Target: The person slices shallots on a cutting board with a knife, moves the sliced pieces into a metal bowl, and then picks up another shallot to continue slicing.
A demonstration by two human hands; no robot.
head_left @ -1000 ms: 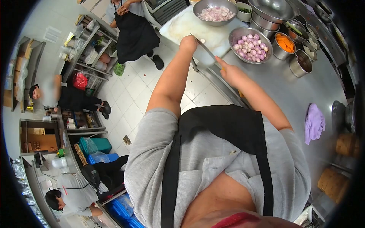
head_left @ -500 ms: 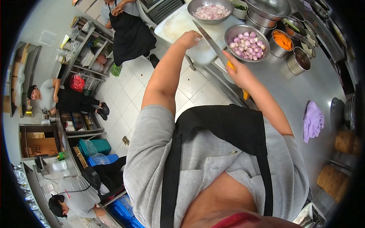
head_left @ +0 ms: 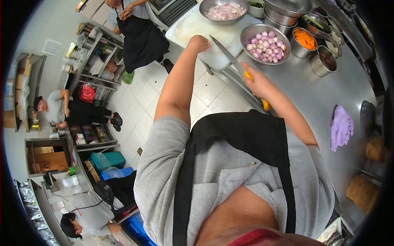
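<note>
My right hand (head_left: 259,83) grips a large kitchen knife (head_left: 226,54) by its yellow-orange handle. The blade points up and to the left, over the edge of the white cutting board (head_left: 193,25). My left hand (head_left: 199,43) is over the board, left of the knife tip. Its fingers are curled together, and what they hold, if anything, is too small to make out. A metal bowl of whole peeled shallots (head_left: 266,47) stands right of the blade. Behind the board sits another metal bowl with sliced shallots (head_left: 225,12).
Metal containers stand at the back right, one with orange carrot slices (head_left: 304,40), another with dark liquid (head_left: 324,61). A purple cloth (head_left: 341,128) lies on the steel counter (head_left: 305,92). Several people in black aprons are across the tiled floor (head_left: 211,90), near shelves.
The whole view has shifted slightly. My left hand has drawn a little away from the knife tip. The knife stays in my right hand at about the same angle.
</note>
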